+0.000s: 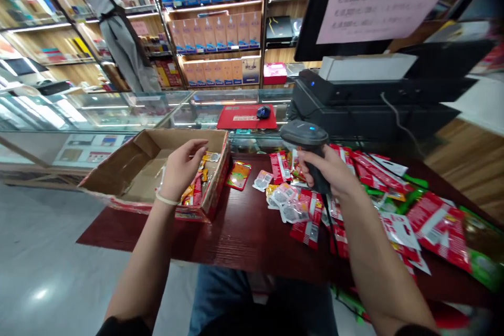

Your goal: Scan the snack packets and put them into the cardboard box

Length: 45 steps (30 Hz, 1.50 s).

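My right hand (pixel 333 170) is wrapped round the grip of a black handheld barcode scanner (pixel 305 136), whose head with a small blue light points left over the table. My left hand (pixel 181 168) reaches into an open cardboard box (pixel 118 176) at the table's left end, fingers curled over small yellow and red snack packets (pixel 197 191) lying inside; whether it grips one I cannot make out. A heap of red, white and green snack packets (pixel 374 194) covers the dark red table (pixel 240 231) under and right of my right arm.
A single orange packet (pixel 239 174) lies beside the box. Behind the table stand a glass counter (pixel 157 110) with a red mouse pad (pixel 246 115) and mouse, a black printer (pixel 354 100) and a monitor with a paper notice (pixel 378 0). Shelves of boxed goods line the back.
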Each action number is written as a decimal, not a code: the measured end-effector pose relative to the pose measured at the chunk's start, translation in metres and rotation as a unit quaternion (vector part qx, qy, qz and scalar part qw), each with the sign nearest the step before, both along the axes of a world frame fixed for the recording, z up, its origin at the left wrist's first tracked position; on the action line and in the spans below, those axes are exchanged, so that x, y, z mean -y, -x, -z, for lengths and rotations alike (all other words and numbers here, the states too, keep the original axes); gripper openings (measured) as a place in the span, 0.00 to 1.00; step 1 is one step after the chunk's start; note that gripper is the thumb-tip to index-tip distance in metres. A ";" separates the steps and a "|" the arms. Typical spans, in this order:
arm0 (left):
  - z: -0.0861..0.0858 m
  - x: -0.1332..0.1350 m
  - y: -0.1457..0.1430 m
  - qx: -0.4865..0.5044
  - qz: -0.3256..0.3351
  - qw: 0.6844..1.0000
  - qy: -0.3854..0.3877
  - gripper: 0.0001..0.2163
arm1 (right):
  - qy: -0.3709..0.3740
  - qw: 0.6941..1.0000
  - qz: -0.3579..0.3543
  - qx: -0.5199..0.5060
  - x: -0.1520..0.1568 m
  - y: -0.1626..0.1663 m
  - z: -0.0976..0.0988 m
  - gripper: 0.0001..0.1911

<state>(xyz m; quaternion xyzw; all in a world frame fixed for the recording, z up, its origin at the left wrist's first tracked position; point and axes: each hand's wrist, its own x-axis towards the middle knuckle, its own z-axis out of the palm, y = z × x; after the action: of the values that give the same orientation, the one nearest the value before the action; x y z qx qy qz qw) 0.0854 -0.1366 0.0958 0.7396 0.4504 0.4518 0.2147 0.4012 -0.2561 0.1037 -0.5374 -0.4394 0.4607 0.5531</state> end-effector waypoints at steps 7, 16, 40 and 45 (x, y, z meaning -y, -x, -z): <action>0.000 0.058 -0.090 -0.025 0.174 0.984 -0.042 0.12 | 0.023 0.994 0.107 -0.011 0.058 -0.024 0.022 0.17; 0.111 0.080 -0.156 -0.156 0.342 0.926 0.038 0.10 | 0.035 0.969 0.236 -0.060 0.133 -0.022 0.070 0.18; 0.157 0.019 -0.128 0.347 0.128 0.874 0.316 0.18 | 0.031 0.981 0.189 -0.039 0.103 0.030 0.111 0.19; 0.165 0.014 -0.126 0.429 0.133 0.825 0.342 0.21 | 0.074 0.992 0.087 0.056 0.085 0.033 0.104 0.24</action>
<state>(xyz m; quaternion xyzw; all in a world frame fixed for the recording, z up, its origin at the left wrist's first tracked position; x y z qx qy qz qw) 0.2113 -0.1505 -0.0696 0.4027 0.3361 0.5077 0.6835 0.3681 -0.3411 -0.0004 -0.6383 -0.3860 0.4112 0.5239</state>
